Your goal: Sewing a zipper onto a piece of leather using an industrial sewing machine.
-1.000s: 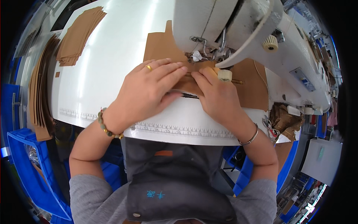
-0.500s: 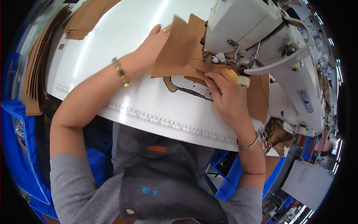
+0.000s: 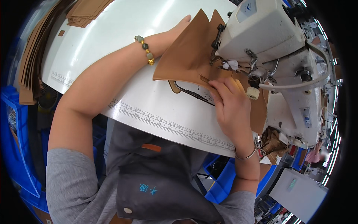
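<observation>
A brown flexible piece, likely leather, stands partly raised beneath the head of a white sewing machine. My right hand has its fingers closed on the lower edge of that piece, beside a narrow slot in it and just left of a cream knob. My left hand reaches behind the raised piece at the upper middle; most of its fingers are hidden. Below the piece, a dark-edged opening shows in the white tabletop.
Brown cut pieces lie in a stack at upper left; more hang along the left edge. A printed ruler runs along the front edge. Blue bins flank me. Crumpled brown scraps lie at right.
My left hand has moved up and away behind the brown piece, which has risen from lying flat to standing partly up. My right hand has shifted slightly right and down in view, staying on it.
</observation>
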Motion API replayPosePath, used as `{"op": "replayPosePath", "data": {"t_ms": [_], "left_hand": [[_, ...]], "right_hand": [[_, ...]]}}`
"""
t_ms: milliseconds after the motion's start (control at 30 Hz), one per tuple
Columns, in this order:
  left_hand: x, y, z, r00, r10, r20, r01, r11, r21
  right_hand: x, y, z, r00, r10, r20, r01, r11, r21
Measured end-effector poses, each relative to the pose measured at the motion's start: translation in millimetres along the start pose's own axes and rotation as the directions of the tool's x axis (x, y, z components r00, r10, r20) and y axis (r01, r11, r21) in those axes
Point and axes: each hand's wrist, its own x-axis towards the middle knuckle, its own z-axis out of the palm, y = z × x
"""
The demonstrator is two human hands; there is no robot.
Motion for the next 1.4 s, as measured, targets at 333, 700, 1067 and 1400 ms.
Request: {"op": "replayPosePath", "data": {"t_ms": [333, 700, 1067, 1400], "left_hand": [[9, -1, 3, 0.998, -0.057, -0.006, 0.056, 0.993, -0.103], [-35, 49, -102, 0.970, -0.245, -0.004, 0.229, 0.914, -0.336], [-67, 102, -61, 0.960, 0.090, 0.264, -0.140, 0.974, 0.178], [-93, 107, -35, 0.971, 0.180, 0.158, -0.214, 0.948, 0.236]], "right_hand": [[-5, -5, 8, 0.997, -0.057, -0.043, 0.053, 0.995, -0.081], [5, 10, 8, 0.981, 0.002, -0.192, -0.007, 1.000, -0.024], [1, 7, 3, 0.998, -0.005, -0.059, -0.003, 0.992, -0.126], [-14, -2, 5, 0.996, -0.050, 0.068, 0.061, 0.983, -0.172]]}}
